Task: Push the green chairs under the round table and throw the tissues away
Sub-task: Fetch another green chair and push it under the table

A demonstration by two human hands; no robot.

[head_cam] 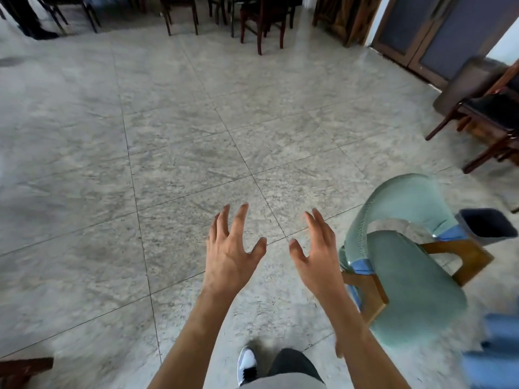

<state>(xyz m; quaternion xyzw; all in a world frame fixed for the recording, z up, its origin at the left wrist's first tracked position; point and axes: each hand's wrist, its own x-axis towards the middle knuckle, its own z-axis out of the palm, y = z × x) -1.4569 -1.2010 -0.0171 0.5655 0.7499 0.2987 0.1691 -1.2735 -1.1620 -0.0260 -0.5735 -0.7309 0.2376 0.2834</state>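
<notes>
Green chair [404,265] was seen low on the right, both hands empty.

It was parked on the tiled floor [168,136], a dark bin [488,223] just behind it; no round desk or tissues could be made out. Left hand [233,248] and right hand [317,248] were held splayed, each grip apart, nothing grabbed. Risk as judged: a one-sided shove could get it skewed into the bin.

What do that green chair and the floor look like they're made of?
The green chair seems upholstered in a pale green woven fabric, with a dotted weave showing on its curved back. Its frame looks like varnished wood, brown and smooth-edged. The floor appears to be large polished stone or stone-look tiles, mottled grey with thin dark joints and a faint sheen.
</notes>
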